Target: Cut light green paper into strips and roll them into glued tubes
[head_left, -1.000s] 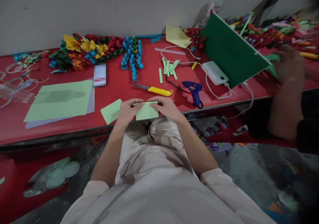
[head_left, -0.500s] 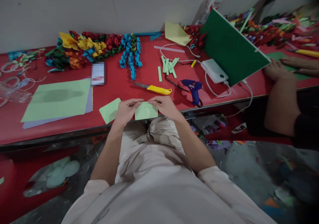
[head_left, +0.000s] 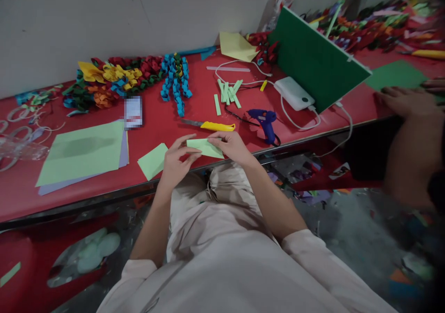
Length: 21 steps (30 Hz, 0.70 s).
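A small light green paper (head_left: 206, 147) is held between my two hands at the table's front edge. My left hand (head_left: 179, 157) has its thumb and fingers around the paper's left end. My right hand (head_left: 231, 146) pinches its right side. Another light green piece (head_left: 153, 161) lies on the red table just left of my left hand. Beyond my hands lies a yellow cutter (head_left: 218, 126) with its blade pointing left. A blue glue gun (head_left: 266, 124) rests to the right of my right hand.
Light green strips (head_left: 227, 93), a white power bank (head_left: 294, 92) with cables and a leaning green board (head_left: 314, 60) are behind. Large green sheets (head_left: 81, 148) lie left, near blue paper chains (head_left: 176, 81). Another person's hand (head_left: 399, 99) touches green paper at right.
The paper between my hands has tilted and looks narrower. My left fingers have spread apart around its end. The other person's hands have shifted right and lower in view.
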Tool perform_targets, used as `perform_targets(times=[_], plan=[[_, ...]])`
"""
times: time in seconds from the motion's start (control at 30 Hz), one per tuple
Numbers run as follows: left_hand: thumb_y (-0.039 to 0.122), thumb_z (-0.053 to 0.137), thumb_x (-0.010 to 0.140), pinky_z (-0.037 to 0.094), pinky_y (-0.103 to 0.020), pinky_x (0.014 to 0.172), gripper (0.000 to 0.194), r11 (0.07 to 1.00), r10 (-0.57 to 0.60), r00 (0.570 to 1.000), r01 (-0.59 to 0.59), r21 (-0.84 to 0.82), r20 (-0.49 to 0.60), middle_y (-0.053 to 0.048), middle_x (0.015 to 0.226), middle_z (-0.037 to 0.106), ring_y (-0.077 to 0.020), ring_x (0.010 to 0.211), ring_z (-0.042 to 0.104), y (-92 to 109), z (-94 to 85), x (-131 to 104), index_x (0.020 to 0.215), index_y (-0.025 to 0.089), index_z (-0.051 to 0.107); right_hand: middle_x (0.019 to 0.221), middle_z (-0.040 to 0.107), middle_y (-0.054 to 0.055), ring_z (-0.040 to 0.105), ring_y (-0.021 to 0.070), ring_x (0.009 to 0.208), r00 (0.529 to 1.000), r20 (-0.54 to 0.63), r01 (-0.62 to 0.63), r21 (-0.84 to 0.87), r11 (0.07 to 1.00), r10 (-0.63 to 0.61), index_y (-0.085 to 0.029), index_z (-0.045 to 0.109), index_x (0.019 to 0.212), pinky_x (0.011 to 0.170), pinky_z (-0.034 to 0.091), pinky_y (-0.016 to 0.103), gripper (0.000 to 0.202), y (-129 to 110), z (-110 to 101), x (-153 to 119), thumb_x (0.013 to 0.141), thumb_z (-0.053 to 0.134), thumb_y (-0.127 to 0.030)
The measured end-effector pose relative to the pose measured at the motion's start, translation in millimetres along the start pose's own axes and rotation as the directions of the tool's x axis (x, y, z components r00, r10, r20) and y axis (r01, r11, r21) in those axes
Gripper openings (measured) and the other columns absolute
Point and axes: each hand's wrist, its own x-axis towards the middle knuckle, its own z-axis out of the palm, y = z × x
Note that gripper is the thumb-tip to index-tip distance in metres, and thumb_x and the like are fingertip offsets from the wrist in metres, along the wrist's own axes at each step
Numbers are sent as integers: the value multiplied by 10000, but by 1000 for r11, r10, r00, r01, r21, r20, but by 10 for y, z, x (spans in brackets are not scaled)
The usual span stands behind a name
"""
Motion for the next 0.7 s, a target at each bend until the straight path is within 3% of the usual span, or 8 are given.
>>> perform_targets(times=[0.17,0.3,0.4,0.5,0.6,0.7], plan=[[395,652,941,520,-362,940,231,991,-87,996,86,-105,1,-99,1139,702,-238,1081,669,17,56,21,869,211,772,961,786,49,692,195,832,1000,6,21,-31,999,-20,-188,794,979,735,521,293,288,-25,-1,-19,884,649,-418],[417,707,894,514,-321,813,220,995,-97,993,98,-10,61,-62,921,660,-207,905,645,-19,52,-25,817,220,767,1027,786,55,699,203,940,998,-50,43,4,999,-43,-192,795,977,815,526,294,262,10,0,-1,883,653,-392],[404,706,896,507,-291,745,208,991,-130,990,129,-33,-46,-38,898,664,-170,815,636,-51,97,-48,820,214,742,1008,781,56,694,209,920,998,-56,40,12,999,-39,-189,789,1003,781,531,297,287,28,-2,-2,884,655,-414],[422,687,906,522,-270,687,221,966,-243,954,222,-131,-175,-21,849,678,-145,724,646,-46,182,-41,873,204,708,986,769,51,680,200,879,998,-23,50,-2,999,-50,-184,780,1037,741,524,290,342,6,-19,-32,911,627,-463],[448,702,887,537,-253,648,257,943,-322,916,288,-169,-240,-5,783,663,-126,652,628,-17,262,-15,943,198,688,924,747,45,638,155,732,997,55,56,15,998,-57,-186,750,1150,640,490,260,436,-24,-41,-77,956,558,-527],[489,722,863,569,-251,659,359,925,-365,889,312,-217,-277,-14,855,671,-121,674,623,-5,309,8,1063,198,660,996,732,46,605,134,657,991,120,53,105,993,-66,-214,653,1310,598,489,258,501,-15,-36,-102,901,663,-502]])
